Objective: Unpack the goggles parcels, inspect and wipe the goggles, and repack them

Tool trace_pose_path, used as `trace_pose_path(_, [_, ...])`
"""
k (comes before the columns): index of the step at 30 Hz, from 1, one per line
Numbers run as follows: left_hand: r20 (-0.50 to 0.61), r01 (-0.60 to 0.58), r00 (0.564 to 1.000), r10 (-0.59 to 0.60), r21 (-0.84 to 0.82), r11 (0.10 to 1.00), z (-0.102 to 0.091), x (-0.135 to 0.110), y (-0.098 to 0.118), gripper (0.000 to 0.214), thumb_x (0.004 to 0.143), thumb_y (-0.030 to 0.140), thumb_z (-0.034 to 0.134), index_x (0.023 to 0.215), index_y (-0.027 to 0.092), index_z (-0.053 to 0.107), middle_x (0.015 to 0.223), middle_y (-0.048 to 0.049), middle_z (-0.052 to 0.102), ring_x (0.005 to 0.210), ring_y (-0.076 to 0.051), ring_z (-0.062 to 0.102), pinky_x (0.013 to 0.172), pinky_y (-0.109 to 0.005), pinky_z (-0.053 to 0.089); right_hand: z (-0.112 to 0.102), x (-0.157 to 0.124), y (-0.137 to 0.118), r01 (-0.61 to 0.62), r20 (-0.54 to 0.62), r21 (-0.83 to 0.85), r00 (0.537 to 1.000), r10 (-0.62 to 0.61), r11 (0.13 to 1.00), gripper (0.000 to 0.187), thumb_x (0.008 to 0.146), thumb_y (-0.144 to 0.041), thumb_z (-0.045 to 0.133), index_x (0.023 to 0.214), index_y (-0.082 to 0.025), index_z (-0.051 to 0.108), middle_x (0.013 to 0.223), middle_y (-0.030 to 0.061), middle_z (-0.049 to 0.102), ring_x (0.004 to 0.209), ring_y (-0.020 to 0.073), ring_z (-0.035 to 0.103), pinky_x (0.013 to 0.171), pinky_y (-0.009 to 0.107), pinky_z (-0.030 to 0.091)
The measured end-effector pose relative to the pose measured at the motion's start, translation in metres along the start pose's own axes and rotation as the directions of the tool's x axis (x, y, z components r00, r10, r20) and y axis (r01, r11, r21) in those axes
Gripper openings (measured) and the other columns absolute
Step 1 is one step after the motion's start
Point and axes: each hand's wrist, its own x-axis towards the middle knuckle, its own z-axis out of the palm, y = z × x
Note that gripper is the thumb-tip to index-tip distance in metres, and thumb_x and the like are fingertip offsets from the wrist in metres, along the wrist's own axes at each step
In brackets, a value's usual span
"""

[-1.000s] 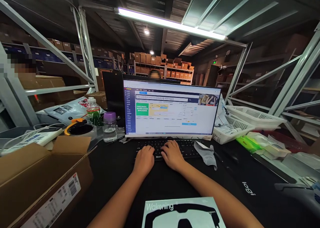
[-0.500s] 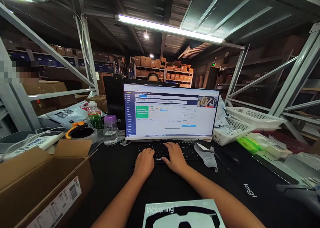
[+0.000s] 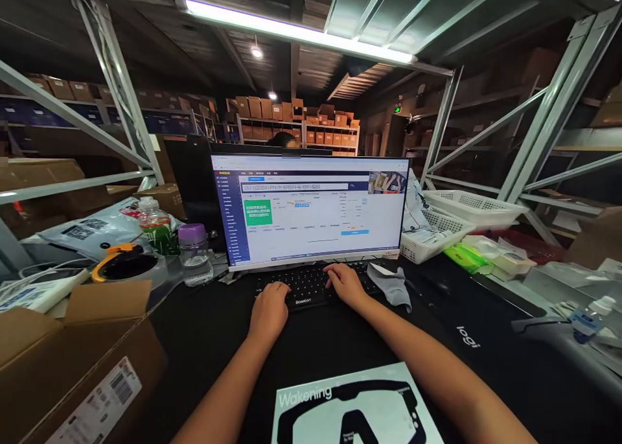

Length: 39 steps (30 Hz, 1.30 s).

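My left hand (image 3: 269, 307) rests on the left part of a black keyboard (image 3: 306, 283), fingers curled loosely over the keys and holding nothing. My right hand (image 3: 346, 283) lies on the right part of the keyboard with its fingers spread flat on the keys. A lit monitor (image 3: 311, 207) showing a white and blue form page stands just behind the keyboard. A grey cloth (image 3: 391, 284) lies right of my right hand. A white box printed "Wakening" (image 3: 347, 408) sits at the near edge between my forearms.
An open cardboard box (image 3: 72, 360) stands at the near left. A purple-capped bottle (image 3: 194, 253), a green-label bottle (image 3: 156, 225), a tape roll (image 3: 124, 267) and white baskets (image 3: 457, 217) flank the monitor. A person's head (image 3: 284, 140) shows behind the screen. Metal shelving surrounds the desk.
My right hand has shifted to the right along the keyboard, away from my left hand. The view has turned a little to the right.
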Motion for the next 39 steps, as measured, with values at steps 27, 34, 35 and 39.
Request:
trace_pose_path(27, [-0.104,-0.061,0.993,0.055,-0.055,0.997,0.002,-0.003,-0.007,0.005,0.093,0.018,0.065,0.096,0.016,0.068,0.122,-0.0074,0.065,0.119,-0.024,0.058,0.102,-0.047,0.05,0.026,-0.026,-0.022,0.254,0.161,-0.117,0.959,-0.234,0.96,0.028,0.093,-0.019,0.063,0.12,-0.023,0.07,0.134,0.0117,0.059,0.128,0.0252,0.052,0.11,0.044,0.042])
trace_pose_path(34, [-0.089,-0.026,0.996,0.021,-0.057,0.998,0.004,-0.002,-0.007,0.007,0.093,0.022,0.065,0.092,0.016,0.067,0.115,-0.0067,0.067,0.114,-0.023,0.061,0.098,-0.045,0.052,0.023,-0.017,-0.027,0.239,0.185,-0.158,0.96,-0.209,0.958,0.031,0.099,-0.028,0.054,0.126,-0.021,0.067,0.132,0.0121,0.064,0.14,0.03,0.041,0.117,0.052,0.03])
trace_pose_path(35, [-0.083,-0.024,0.996,0.019,-0.061,0.998,0.005,-0.002,-0.007,0.008,0.094,0.023,0.065,0.092,0.016,0.067,0.115,-0.0066,0.067,0.113,-0.022,0.061,0.098,-0.045,0.052,0.022,-0.015,-0.027,0.235,0.184,-0.162,0.962,-0.204,0.959,0.037,0.099,-0.027,0.051,0.134,-0.019,0.061,0.128,0.0121,0.067,0.139,0.029,0.043,0.117,0.051,0.029])
trace_pose_path(39, [-0.063,-0.018,0.998,0.013,-0.078,0.997,0.005,-0.001,-0.006,0.009,0.094,0.024,0.065,0.091,0.016,0.067,0.113,-0.0062,0.068,0.11,-0.022,0.062,0.096,-0.044,0.053,0.016,-0.009,-0.028,0.241,0.178,-0.171,0.961,-0.211,0.955,0.047,0.099,-0.022,0.046,0.145,-0.015,0.046,0.12,0.0096,0.071,0.138,0.0258,0.043,0.12,0.048,0.025])
